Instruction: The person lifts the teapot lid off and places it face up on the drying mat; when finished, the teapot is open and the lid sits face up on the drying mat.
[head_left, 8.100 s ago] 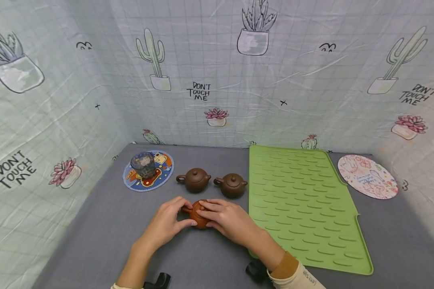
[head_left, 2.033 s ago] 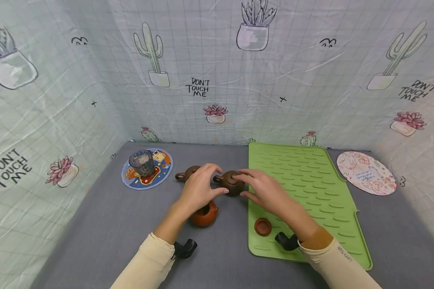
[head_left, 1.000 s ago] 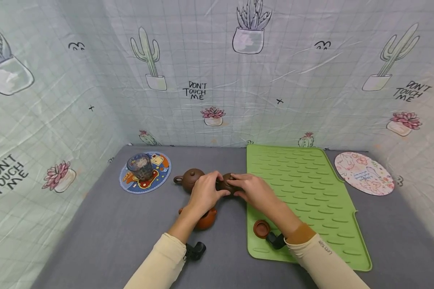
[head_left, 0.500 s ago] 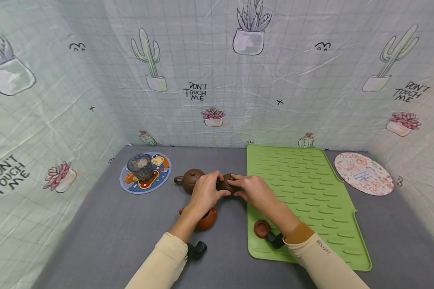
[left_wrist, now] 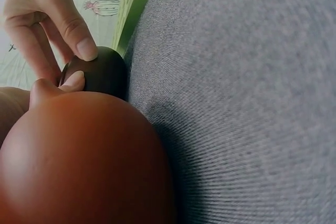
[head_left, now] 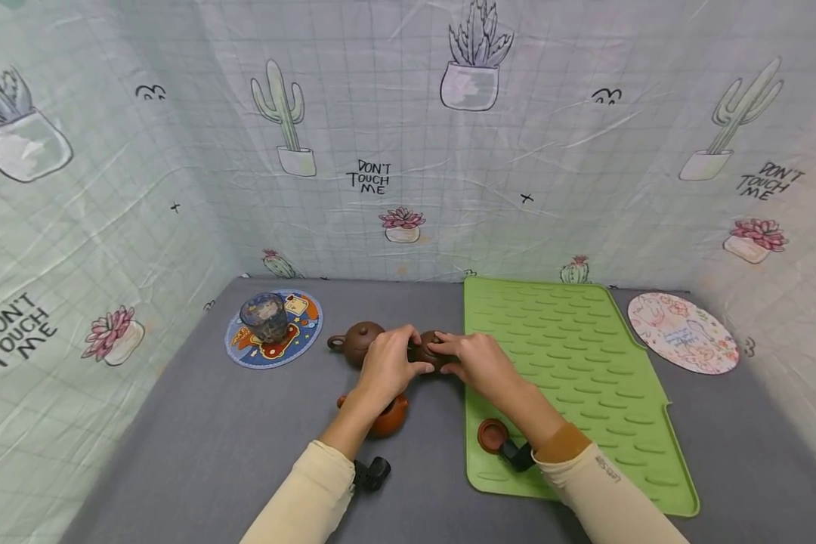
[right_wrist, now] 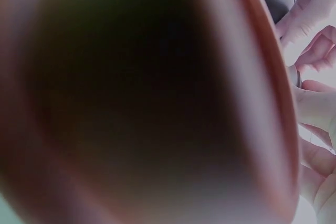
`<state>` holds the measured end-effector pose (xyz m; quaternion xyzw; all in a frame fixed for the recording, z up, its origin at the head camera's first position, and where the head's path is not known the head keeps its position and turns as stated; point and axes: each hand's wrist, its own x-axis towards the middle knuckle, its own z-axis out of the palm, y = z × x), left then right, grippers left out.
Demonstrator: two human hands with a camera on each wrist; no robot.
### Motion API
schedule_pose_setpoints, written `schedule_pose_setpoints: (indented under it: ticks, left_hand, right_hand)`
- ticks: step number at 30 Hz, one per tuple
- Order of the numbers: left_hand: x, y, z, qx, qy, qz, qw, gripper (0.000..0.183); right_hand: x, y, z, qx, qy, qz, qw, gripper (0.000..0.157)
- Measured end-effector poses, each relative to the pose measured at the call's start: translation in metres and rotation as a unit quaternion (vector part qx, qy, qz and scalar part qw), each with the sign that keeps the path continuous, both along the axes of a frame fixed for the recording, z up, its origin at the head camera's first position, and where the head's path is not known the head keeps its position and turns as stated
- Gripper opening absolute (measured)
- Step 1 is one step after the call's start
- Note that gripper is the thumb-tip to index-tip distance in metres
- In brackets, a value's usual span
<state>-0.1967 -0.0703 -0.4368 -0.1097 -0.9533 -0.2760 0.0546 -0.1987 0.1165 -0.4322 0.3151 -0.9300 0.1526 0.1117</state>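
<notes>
From the head view, the green drying mat (head_left: 585, 378) lies on a grey cloth (head_left: 211, 438). Just left of the mat sits a dark brown clay teapot (head_left: 429, 352), grasped from both sides: the left hand (head_left: 384, 363) curls round its left side, and the right hand (head_left: 479, 363) holds its right side, fingertips at the top. Further left of the mat is a lidded brown clay teapot (head_left: 362, 345); nearer the person, also left of it, an orange-red clay teapot (head_left: 391, 419) stands uncovered. An orange-red lid (head_left: 493, 436) lies on the mat's near left corner. Well left of the mat, a drinking glass (head_left: 265, 316) stands on a round blue placemat (head_left: 306, 332); right of it lies a floral placemat (head_left: 683, 332).

From the left wrist view, both thumbs touch the dark teapot before the mat's edge.

From the right wrist view, a blurred reddish rim (right_wrist: 286, 108) hides most of the scene.
</notes>
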Motion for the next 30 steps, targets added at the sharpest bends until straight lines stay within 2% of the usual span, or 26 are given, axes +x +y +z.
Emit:
schedule_pose_setpoints:
  ticks: [9, 16, 23, 27, 30]
  left_hand:
    - [0.001, 0.001, 0.002, 0.000, 0.002, -0.002, 1.0000, 0.039]
    - [0.001, 0.001, 0.000, -0.005, -0.002, -0.002, 1.0000, 0.040]
    - [0.000, 0.003, 0.000, -0.006, -0.007, -0.006, 0.9999, 0.040]
    - [0.000, 0.002, 0.001, -0.007, -0.008, -0.008, 0.9999, 0.041]
    - [0.001, 0.000, 0.001, -0.003, -0.004, -0.017, 0.9998, 0.041]
  right_hand:
    - [0.000, 0.001, 0.001, 0.004, 0.004, -0.003, 1.000, 0.044]
    - [-0.001, 0.002, 0.002, -0.008, -0.015, 0.010, 1.000, 0.045]
    - [-0.005, 0.009, 0.006, -0.059, -0.067, 0.003, 0.996, 0.044]
    - [-0.008, 0.011, 0.007, -0.089, -0.072, 0.008, 0.993, 0.042]
    - [-0.007, 0.012, 0.010, -0.116, -0.059, 0.018, 0.991, 0.041]
